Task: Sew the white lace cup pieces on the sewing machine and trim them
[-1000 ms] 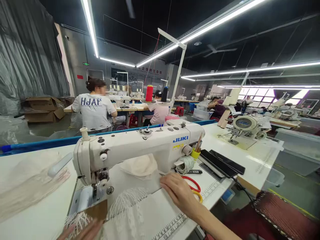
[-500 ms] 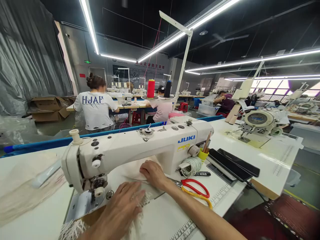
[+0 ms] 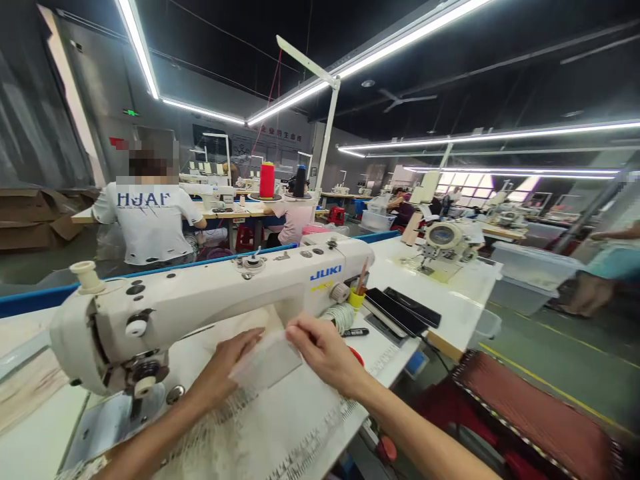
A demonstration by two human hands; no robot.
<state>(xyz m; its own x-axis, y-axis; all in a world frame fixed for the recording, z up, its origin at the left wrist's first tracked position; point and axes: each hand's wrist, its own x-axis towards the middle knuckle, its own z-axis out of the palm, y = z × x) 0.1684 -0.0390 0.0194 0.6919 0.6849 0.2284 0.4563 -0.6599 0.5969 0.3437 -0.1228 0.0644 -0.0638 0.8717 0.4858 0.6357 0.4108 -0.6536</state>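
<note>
Evidently close handwork, seen from the head view: both bare hands were in front of a white sewing machine with blue JUKI lettering [image 3: 250, 280], over a white tabletop [image 3: 373, 350]. Right hand [image 3: 323, 350] pinched narrow, thumb and forefinger together on the upper right edge of a thin, see-through white fabric [image 3: 265, 365]. Left hand [image 3: 233, 367] lay at that fabric's left side, fingers stretched forward and close together; could not tell whether they gripped it or only rested against it. Fabric spanned the gap between the hands, right of the needle area and well apart from it. White stringy fringe [image 3: 200, 433] hung below the left forearm. Beside the right hand: a coil of pale green cord [image 3: 343, 317], a small yellow cup [image 3: 356, 299] with brown sticks upright in it, a black marker pen [image 3: 356, 333] lying flat, and a red curved handle [image 3: 357, 356] partly hidden by the wrist. Farther right, flat black devices [image 3: 397, 313] lay near the table edge. Behind the machine stood a red thread cone [image 3: 267, 181] and a dark thread cone [image 3: 300, 183]; beyond, at left, a co-worker in a white printed shirt [image 3: 150, 227] sat facing away.
</note>
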